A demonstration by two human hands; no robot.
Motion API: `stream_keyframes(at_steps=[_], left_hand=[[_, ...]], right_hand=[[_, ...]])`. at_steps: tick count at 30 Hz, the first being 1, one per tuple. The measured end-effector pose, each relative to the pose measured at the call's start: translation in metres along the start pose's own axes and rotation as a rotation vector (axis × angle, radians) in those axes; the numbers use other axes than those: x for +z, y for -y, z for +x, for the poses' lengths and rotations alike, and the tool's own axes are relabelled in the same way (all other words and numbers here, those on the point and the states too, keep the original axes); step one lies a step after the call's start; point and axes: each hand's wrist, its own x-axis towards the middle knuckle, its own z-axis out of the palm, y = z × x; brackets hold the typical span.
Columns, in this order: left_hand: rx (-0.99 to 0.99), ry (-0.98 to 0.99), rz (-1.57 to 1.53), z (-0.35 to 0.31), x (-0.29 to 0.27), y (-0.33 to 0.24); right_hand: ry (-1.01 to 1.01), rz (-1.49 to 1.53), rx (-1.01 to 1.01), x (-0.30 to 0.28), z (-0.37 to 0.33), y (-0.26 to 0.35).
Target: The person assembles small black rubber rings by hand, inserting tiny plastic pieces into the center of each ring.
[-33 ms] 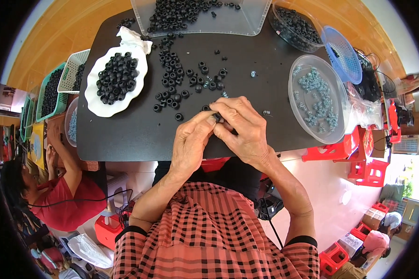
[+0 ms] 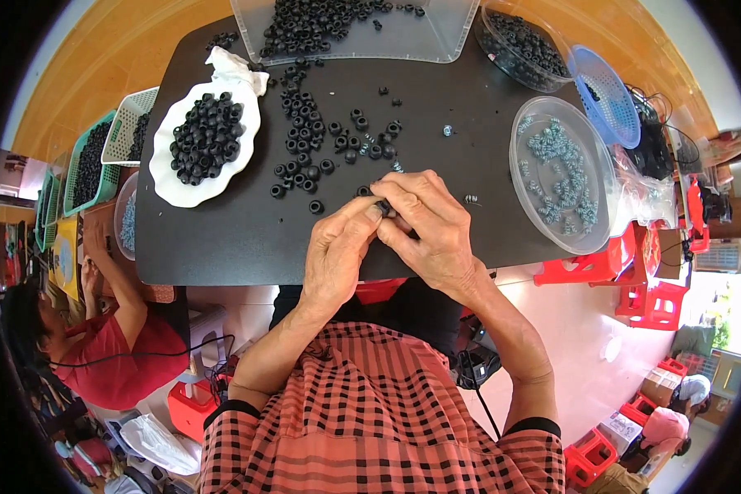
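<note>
Near the table's front edge, my left hand and my right hand meet, fingertips pinched together. Between them shows a small round black plastic piece, largely covered by my fingers. Just beyond my fingertips, several like black pieces with holes lie scattered. Small bluish coil springs rest among them, and one more spring lies right of my right hand. To the left, a scalloped white plate bears a heap of black pieces. On the right, a round clear plastic tray holds many bluish springs.
A clear bin of black pieces stands at the far edge. A round clear tub and a blue basket sit far right. A white cloth touches the plate. At left, a person in red sits beside green baskets.
</note>
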Motion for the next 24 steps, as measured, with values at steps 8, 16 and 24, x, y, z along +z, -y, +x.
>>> stream_keyframes(at_steps=[8, 16, 24], left_hand=[[0.009, -0.048, 0.144, 0.003, -0.005, 0.007], [-0.081, -0.036, -0.016, 0.003, 0.0, -0.008], [0.102, -0.052, 0.077, -0.005, -0.011, 0.006]], right_hand=[[0.015, -0.224, -0.149, 0.0, 0.0, 0.0], [-0.009, -0.178, -0.156, 0.004, -0.001, -0.006], [-0.139, -0.124, -0.144, -0.002, -0.003, -0.003]])
